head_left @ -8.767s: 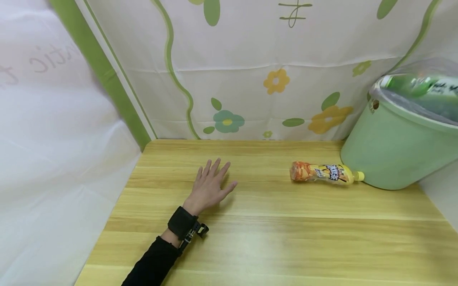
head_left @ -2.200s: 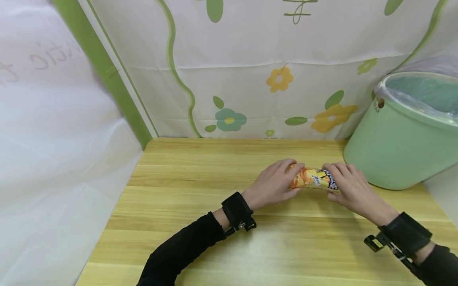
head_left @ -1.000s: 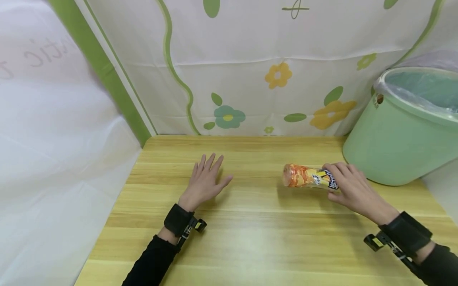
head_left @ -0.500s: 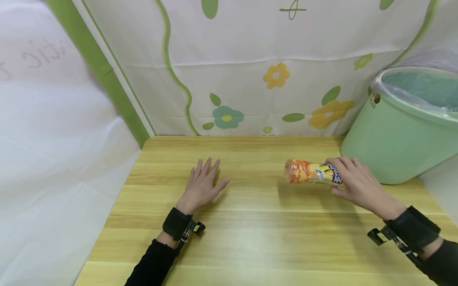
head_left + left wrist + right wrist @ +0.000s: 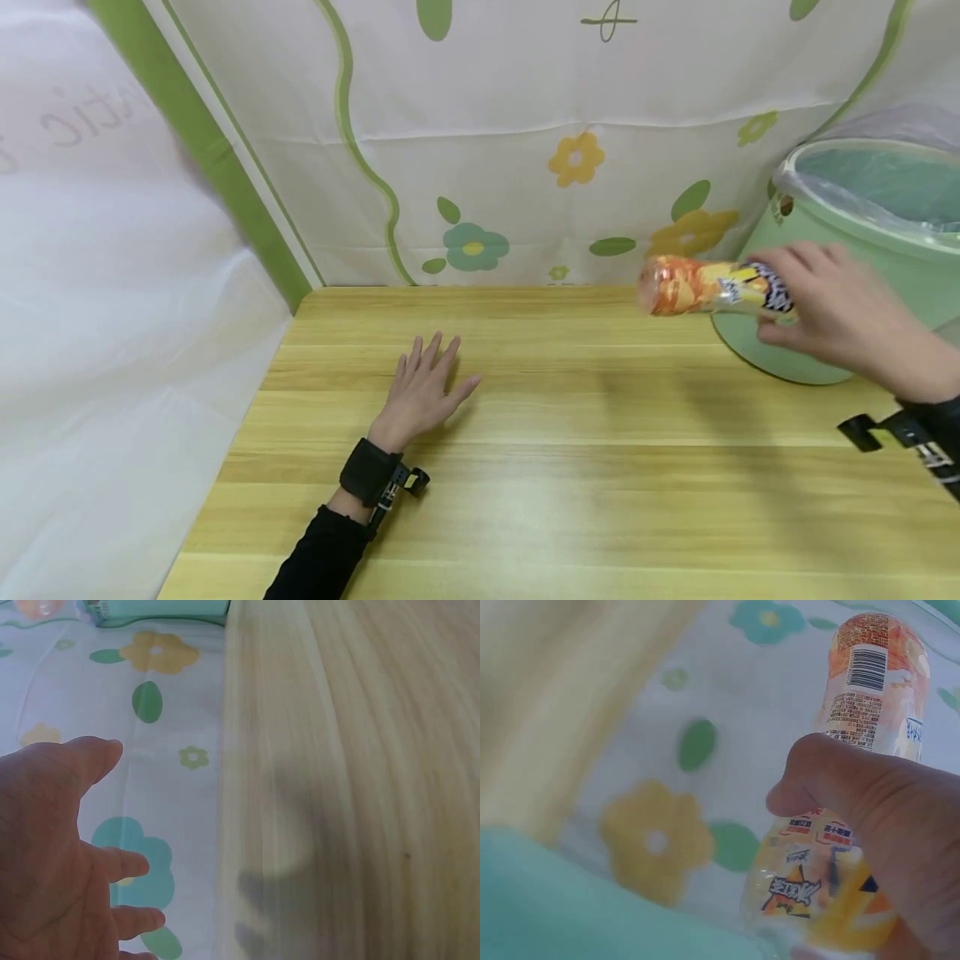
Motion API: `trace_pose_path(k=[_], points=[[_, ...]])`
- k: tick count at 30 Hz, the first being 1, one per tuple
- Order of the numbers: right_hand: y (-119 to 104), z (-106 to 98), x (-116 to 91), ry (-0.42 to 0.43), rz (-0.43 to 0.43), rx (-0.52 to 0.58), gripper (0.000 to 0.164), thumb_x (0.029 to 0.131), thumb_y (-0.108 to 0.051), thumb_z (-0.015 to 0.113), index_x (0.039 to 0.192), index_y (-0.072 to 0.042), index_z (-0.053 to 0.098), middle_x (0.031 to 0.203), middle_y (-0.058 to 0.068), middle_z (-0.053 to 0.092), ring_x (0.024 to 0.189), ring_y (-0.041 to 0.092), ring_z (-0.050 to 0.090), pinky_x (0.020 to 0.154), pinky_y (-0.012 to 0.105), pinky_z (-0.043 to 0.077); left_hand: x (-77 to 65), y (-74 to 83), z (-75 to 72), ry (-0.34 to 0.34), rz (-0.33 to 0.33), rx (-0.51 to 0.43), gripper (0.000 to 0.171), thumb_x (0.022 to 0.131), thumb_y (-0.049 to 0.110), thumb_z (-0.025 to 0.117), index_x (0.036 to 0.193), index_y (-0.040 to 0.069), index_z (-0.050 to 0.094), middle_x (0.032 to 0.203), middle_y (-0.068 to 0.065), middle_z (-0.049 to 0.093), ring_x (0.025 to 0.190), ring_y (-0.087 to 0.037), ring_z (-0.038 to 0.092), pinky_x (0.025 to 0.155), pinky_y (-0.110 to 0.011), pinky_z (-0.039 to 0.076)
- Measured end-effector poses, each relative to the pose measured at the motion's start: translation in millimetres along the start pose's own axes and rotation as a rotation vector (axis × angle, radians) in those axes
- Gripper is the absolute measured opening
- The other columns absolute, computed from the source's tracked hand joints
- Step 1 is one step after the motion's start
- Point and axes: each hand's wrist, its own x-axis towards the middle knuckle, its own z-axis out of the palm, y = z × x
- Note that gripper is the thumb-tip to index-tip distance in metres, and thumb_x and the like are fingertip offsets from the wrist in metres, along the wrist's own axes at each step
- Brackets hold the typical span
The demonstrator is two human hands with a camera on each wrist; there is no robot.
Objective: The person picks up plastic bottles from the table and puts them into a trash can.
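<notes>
In the head view my right hand (image 5: 855, 321) grips a plastic drink bottle (image 5: 697, 286) with an orange and yellow label, held in the air above the table's right side. The bottle lies nearly level, its base pointing left; the hand covers its cap end. The right wrist view shows my thumb (image 5: 817, 776) across the bottle (image 5: 870, 682), near a printed barcode. My left hand (image 5: 420, 396), fingers spread and straight, is over the left part of the table and holds nothing. Its palm side (image 5: 45, 855) shows in the left wrist view.
A light green bin (image 5: 840, 200) with a clear plastic liner stands at the back right, partly behind my right hand. The wooden table (image 5: 525, 483) ends at a floral cloth (image 5: 510, 100) behind. A white sheet (image 5: 135, 333) hangs on the left.
My left hand let go of the bottle and moved back left. My right hand has since lifted the bottle up and to the right. The green bottle seen over the bin earliest no longer shows.
</notes>
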Motion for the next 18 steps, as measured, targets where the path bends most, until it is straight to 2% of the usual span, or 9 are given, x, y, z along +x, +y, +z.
trace_pose_path(k=[6, 9, 12, 15, 17, 18], points=[[13, -42, 14, -0.003, 0.104, -0.087, 0.092, 0.054, -0.006, 0.09, 0.134, 0.009, 0.047, 0.115, 0.039, 0.049, 0.1, 0.059, 0.045, 0.08, 0.072, 0.037, -0.9, -0.3, -0.3, 0.007, 0.003, 0.002, 0.08, 0.102, 0.064, 0.042, 0.163, 0.015, 0.026, 0.166, -0.018, 0.015, 0.151, -0.043, 0.003, 0.117, -0.063, 0.005], [25, -55, 17, 0.056, 0.118, -0.098, 0.094, 0.05, 0.0, 0.087, 0.133, 0.011, 0.045, 0.112, 0.04, 0.046, 0.097, 0.056, 0.044, 0.078, 0.068, 0.036, -1.0, 0.4, 0.5, 0.007, 0.006, 0.007, 0.08, 0.102, 0.064, 0.042, 0.163, 0.014, 0.026, 0.166, -0.019, 0.015, 0.151, -0.044, 0.004, 0.117, -0.063, 0.005], [41, -64, 18, 0.119, 0.125, -0.077, 0.088, 0.053, 0.004, 0.08, 0.132, 0.013, 0.043, 0.11, 0.039, 0.045, 0.095, 0.053, 0.042, 0.074, 0.056, 0.035, -1.1, 1.0, 0.9, 0.004, 0.006, 0.011, 0.08, 0.102, 0.064, 0.042, 0.163, 0.015, 0.026, 0.166, -0.019, 0.015, 0.151, -0.044, 0.003, 0.117, -0.063, 0.005], [61, -69, 19, 0.162, 0.132, -0.02, 0.085, 0.053, 0.007, 0.076, 0.131, 0.015, 0.043, 0.107, 0.037, 0.046, 0.09, 0.048, 0.041, 0.068, 0.04, 0.031, -1.0, 1.4, 0.9, 0.005, 0.008, 0.012, 0.08, 0.102, 0.064, 0.042, 0.163, 0.014, 0.026, 0.166, -0.019, 0.016, 0.151, -0.044, 0.004, 0.117, -0.063, 0.005], [78, -73, 20, 0.152, 0.139, 0.028, 0.087, 0.053, 0.009, 0.079, 0.132, 0.015, 0.042, 0.106, 0.035, 0.046, 0.087, 0.028, 0.045, 0.066, 0.029, 0.029, -0.8, 1.5, 0.9, 0.005, 0.009, 0.017, 0.08, 0.102, 0.064, 0.042, 0.163, 0.015, 0.025, 0.166, -0.019, 0.016, 0.151, -0.044, 0.004, 0.117, -0.063, 0.006], [87, -74, 21, 0.152, 0.15, 0.075, 0.089, 0.053, 0.009, 0.081, 0.132, 0.015, 0.042, 0.105, 0.026, 0.05, 0.086, 0.018, 0.045, 0.066, 0.025, 0.029, -0.8, 1.6, 0.8, 0.005, 0.01, 0.019, 0.08, 0.102, 0.064, 0.042, 0.163, 0.015, 0.025, 0.166, -0.019, 0.016, 0.151, -0.044, 0.005, 0.117, -0.063, 0.006]])
